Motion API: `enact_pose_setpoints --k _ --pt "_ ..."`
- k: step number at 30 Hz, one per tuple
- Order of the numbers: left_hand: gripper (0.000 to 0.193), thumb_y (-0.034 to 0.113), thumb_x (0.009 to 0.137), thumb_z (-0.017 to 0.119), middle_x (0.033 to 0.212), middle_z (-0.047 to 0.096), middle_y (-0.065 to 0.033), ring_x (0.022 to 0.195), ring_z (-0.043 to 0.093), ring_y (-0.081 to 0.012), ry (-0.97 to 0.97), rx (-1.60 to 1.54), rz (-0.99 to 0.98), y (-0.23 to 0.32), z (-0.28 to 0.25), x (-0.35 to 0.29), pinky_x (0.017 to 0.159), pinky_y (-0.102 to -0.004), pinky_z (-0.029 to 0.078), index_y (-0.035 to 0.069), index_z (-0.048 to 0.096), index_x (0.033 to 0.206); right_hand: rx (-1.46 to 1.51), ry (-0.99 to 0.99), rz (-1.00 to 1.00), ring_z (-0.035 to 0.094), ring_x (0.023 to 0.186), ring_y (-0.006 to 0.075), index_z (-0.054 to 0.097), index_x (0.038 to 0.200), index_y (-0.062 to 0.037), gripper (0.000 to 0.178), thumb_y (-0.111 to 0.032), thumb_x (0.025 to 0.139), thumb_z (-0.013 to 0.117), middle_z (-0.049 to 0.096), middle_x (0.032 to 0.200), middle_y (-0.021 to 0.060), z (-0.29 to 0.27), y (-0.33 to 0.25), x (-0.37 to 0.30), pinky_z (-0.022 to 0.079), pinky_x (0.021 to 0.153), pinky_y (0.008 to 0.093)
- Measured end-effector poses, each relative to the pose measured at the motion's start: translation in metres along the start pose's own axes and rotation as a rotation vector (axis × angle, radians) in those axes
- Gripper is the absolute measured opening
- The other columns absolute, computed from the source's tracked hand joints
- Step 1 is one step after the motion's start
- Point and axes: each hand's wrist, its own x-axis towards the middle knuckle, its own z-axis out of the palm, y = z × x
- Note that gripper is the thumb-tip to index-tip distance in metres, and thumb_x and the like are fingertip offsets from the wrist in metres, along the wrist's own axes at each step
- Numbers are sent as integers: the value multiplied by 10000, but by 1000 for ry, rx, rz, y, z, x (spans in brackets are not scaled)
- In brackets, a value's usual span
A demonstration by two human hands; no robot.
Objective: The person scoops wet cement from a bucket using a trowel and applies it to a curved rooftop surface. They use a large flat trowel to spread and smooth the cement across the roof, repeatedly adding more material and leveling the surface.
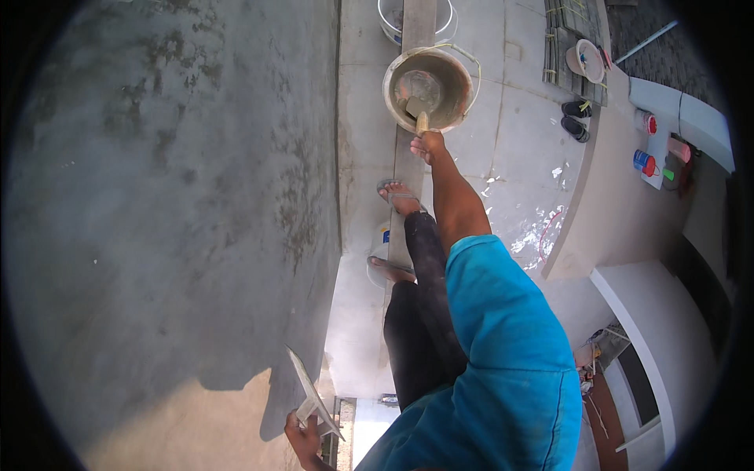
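Note:
My right hand (428,146) reaches forward and is closed round the wooden handle of a trowel (422,122). The trowel's head dips inside a mortar-stained bucket (455,93) with a wire bail, which stands on a narrow plank (406,166). Some grey material shows at the bucket's bottom. At the lower left, my left hand (301,441) grips the handle of a pale plastering float (305,385), seen nearly edge-on beside the wall (173,180). Grey, patchy plaster covers most of that wall; its lower part is lighter brown.
My sandalled feet (402,196) stand on the plank above a tiled floor (463,169). Another white bucket (386,30) sits at the far end, partly under the plank. To the right are black shoes (575,118), bundled slats (554,47), a pale bucket (583,64) and paint tins (644,162).

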Motion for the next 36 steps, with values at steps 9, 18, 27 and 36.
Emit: enact_pose_setpoints --k 9,18,27,36 --pt "187 85 866 739 900 713 -95 843 646 -157 -41 -109 21 34 13 20 768 -319 509 -21 669 1004 -649 103 -435 702 844 317 570 1271 -61 353 -216 955 597 700 974 163 -35 31 -77 568 768 431" --pt "531 169 915 676 1145 664 -230 1069 663 -315 -225 -371 528 177 47 34 882 -385 514 -24 469 1364 -700 -134 -1127 598 606 170 641 873 -11 164 -144 968 646 620 696 98 -67 -30 -401 460 574 316" --pt "448 134 858 748 1181 529 -92 989 657 -268 250 -468 1361 282 20 -11 782 -374 586 38 603 1272 -639 -824 -1550 661 747 178 654 1028 51 486 -427 1008 566 696 861 117 -10 -109 -621 509 678 299" --pt "329 136 809 804 960 673 -83 763 683 -218 1105 -554 1579 190 -60 -93 634 -334 567 36 719 1111 -503 -1234 -1279 500 501 149 551 1104 24 331 -272 977 629 504 623 48 44 -130 -754 452 499 307"
